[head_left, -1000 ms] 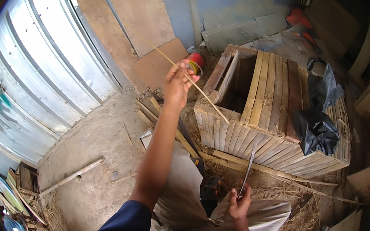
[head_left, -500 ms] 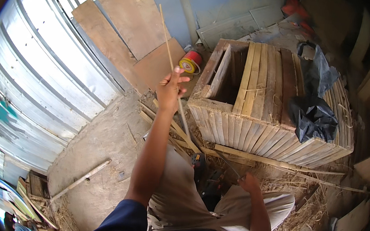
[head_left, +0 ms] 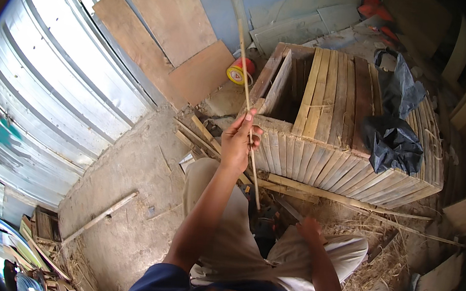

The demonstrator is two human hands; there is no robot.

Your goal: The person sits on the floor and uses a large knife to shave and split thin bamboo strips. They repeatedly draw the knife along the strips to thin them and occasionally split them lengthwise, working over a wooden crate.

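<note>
My left hand (head_left: 237, 145) is raised in front of me, with thumb and fingers pinched on a long, thin bamboo strip (head_left: 246, 74). The strip slants from the top of the view down to a lower end between my knees. Close to my right knee, my right hand (head_left: 311, 231) is closed round the handle of a knife (head_left: 290, 209). Its narrow blade points up and left, apart from the strip's lower end. Fingers cover most of the handle.
A slatted wooden crate (head_left: 326, 127) with an opening stands ahead, black plastic bags (head_left: 395, 145) on top. Bamboo slats (head_left: 346, 202) and shavings (head_left: 384, 269) lie before it. A red and yellow can (head_left: 236, 73) rests beyond. Corrugated metal sheeting (head_left: 53, 70) rises at left.
My left hand has moved right and nearer to me, bringing the strip to a steeper slant over the crate's left corner. My right hand still grips the knife, its blade slightly shifted.
</note>
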